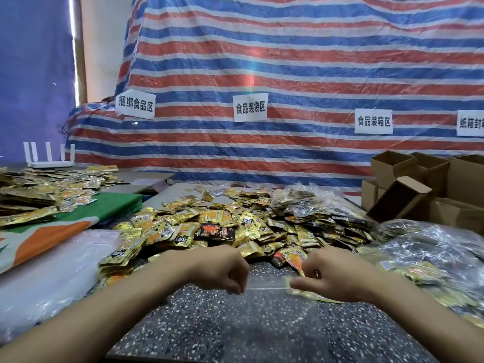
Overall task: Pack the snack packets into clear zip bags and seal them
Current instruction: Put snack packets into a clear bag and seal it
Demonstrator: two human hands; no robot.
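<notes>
Speckled dark tabletop fills the near edge, and two bare forearms reach across it. Between the hands lies the clear zip bag, flat on the tabletop with its top strip stretched from one hand to the other. The left hand is curled up tight, its fingers pinched together on the left end of that strip. The right hand, a ring on one finger, clamps thumb and fingers on the right end. A few gold packets show through the plastic just under the right hand; how far the strip is pressed shut, I cannot tell.

Just beyond the knuckles sits the big heap of loose snack packets, mostly gold with a few black ones. Filled bags are heaped at the right, near the right wrist. A stack of empty clear bags lies to the left, beside a green and orange cloth. Open cardboard boxes stand at the far right. A red, white and blue striped tarp with paper signs hangs behind.
</notes>
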